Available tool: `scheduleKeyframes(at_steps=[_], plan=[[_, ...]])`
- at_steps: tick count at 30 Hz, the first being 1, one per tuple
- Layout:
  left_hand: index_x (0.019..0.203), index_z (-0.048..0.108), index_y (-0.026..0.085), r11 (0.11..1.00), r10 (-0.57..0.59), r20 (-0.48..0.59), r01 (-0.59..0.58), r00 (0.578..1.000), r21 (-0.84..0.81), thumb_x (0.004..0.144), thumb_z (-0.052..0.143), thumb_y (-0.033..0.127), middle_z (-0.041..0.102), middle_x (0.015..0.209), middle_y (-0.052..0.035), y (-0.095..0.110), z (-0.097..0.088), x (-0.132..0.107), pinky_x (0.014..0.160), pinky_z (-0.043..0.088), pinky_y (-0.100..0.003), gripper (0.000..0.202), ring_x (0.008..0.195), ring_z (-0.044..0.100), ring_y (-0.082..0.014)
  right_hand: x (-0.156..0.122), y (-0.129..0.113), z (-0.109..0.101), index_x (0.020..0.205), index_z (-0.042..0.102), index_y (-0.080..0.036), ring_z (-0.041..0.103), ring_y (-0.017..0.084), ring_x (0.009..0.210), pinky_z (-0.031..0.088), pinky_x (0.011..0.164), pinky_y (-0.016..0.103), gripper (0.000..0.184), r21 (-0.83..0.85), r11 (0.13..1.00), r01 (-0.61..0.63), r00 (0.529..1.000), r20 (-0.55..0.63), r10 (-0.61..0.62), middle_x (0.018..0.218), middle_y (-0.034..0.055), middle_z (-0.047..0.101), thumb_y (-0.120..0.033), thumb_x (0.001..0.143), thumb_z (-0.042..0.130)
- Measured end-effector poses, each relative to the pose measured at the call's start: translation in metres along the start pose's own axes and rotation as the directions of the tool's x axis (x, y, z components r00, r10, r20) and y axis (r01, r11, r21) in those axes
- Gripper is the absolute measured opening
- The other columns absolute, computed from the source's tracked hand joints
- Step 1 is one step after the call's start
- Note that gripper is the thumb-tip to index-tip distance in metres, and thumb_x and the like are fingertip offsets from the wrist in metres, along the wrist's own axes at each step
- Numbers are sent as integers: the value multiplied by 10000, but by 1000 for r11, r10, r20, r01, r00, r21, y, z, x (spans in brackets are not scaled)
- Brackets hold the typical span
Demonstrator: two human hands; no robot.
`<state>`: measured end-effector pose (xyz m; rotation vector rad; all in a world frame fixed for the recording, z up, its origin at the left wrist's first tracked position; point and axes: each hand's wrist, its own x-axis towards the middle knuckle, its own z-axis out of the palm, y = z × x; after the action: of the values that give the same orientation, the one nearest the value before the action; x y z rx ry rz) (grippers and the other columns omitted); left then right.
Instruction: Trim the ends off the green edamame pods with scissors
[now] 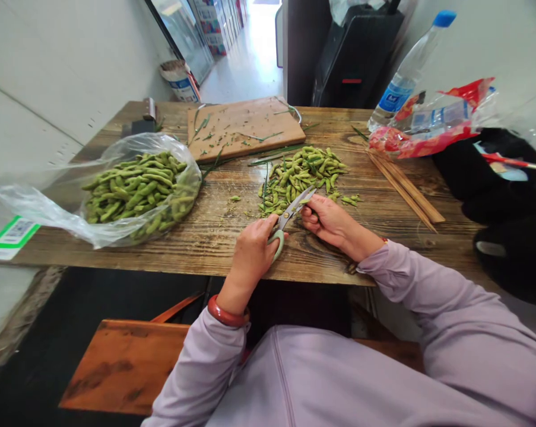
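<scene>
My left hand (pixel 253 252) is closed on the green handles of a pair of scissors (pixel 289 213), whose blades point up and right. My right hand (pixel 327 220) pinches a green bean pod (pixel 307 201) right at the blade tips. Just beyond both hands lies a loose pile of bean pods (pixel 305 169) on the wooden table (pixel 214 237). A clear plastic bag of more bean pods (pixel 138 190) sits to the left of my left hand. Small cut pod tips (pixel 234 198) are scattered near the pile.
A wooden cutting board (pixel 243 126) with green scraps lies at the back. Wooden chopsticks (pixel 403 187), a red-and-clear plastic bag (pixel 432 121) and a water bottle (pixel 408 68) are at the right. A wooden bench (pixel 125 365) stands below the table's near edge. A doorway opens behind.
</scene>
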<state>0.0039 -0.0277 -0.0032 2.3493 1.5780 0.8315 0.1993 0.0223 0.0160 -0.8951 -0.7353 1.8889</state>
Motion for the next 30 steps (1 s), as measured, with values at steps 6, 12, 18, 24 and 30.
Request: scheduleKeyframes(at_steps=[6,12,18,24,30], plan=[[1245,679,181,996,-27,-12,26,1000,-80,901,682,298,765,1092,-96,1,-4,0,900,550,-342,363,988,703,-243,3,-2,-4,742,508,-187,356,20,439,212,401,137,427,-63,996,56,996,-68,-60,564,-83,486,-418,733,868],[1222,703,193,971,-81,-79,60,994,-232,871,715,331,776,1072,-84,0,-7,0,897,561,-326,378,933,714,-217,3,-8,-11,781,575,-175,356,19,439,203,396,142,479,-120,988,99,987,-117,-113,572,-69,541,-482,628,910],[1228,710,167,946,-163,-100,127,981,-300,852,729,328,777,1032,-82,2,-9,0,856,574,-309,409,887,715,-204,2,-13,-14,801,568,-180,384,27,488,212,414,148,420,-106,991,79,990,-110,-90,679,-26,634,-396,646,892],[1222,714,192,945,-174,-93,139,980,-296,845,730,322,778,1094,-84,2,-9,-1,870,581,-324,399,934,723,-215,1,-12,-12,916,608,-179,459,45,564,295,453,160,385,-109,993,54,997,-43,-59,795,-5,702,-236,641,871],[1218,712,212,967,-156,-90,134,984,-215,859,712,289,783,1096,-86,1,-9,-1,880,584,-335,367,951,732,-218,-2,-13,-11,925,629,-158,462,49,549,302,436,169,380,-90,995,31,999,32,-28,823,39,745,-286,674,883]])
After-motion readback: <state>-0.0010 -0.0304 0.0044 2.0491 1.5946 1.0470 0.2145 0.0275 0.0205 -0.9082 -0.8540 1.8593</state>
